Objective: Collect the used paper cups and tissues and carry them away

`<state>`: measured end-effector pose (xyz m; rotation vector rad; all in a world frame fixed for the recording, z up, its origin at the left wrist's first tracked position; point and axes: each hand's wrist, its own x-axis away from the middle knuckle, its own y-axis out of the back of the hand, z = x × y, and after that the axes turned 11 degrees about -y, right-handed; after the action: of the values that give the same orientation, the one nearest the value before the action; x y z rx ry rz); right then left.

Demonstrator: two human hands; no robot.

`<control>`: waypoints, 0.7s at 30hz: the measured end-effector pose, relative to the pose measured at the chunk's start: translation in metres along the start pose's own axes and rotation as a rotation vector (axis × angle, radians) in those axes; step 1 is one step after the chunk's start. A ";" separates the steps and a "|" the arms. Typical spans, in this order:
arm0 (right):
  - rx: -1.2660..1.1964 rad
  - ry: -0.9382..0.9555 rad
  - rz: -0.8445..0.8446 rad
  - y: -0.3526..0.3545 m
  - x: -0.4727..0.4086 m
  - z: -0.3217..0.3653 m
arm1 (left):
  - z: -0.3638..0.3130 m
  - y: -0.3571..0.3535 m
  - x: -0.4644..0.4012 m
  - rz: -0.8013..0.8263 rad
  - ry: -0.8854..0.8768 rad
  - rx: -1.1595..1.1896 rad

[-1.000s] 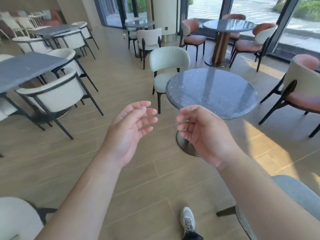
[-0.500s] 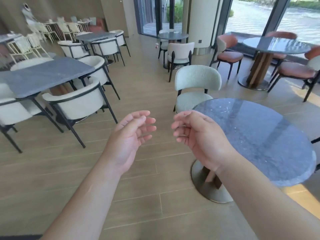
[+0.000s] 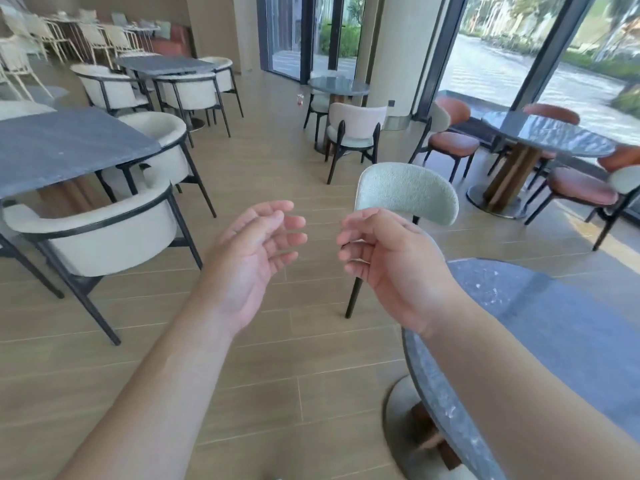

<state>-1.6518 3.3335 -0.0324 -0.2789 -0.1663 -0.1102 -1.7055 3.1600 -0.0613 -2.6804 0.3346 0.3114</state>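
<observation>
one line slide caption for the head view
Both empty hands, left hand and right hand, held out beside a round dark speckled stone table.

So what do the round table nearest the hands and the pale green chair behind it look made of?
Round table: polished stone, probably marble or terrazzo, going by its glossy blue-grey top with white flecks. Pale green chair: nubby, boucle-like fabric on the backrest; thin dark legs, metal or wood, can't tell.

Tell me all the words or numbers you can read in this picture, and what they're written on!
There are none to read.
The small red and white thing on the floor far back may bear print, but it is too small and blurred to tell.
The round marble table beside the right hand shows only pale speckles, no letters.
Both hands, the left hand too, hold nothing with writing.
</observation>
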 end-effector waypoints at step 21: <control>-0.026 -0.041 0.280 -0.115 -0.386 0.033 | 0.007 0.157 -0.326 -0.189 -0.090 -0.150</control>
<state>-2.0499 3.2661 -0.0399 -0.3279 -0.1652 0.1709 -2.0591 3.0847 -0.0404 -2.8060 0.0302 0.4124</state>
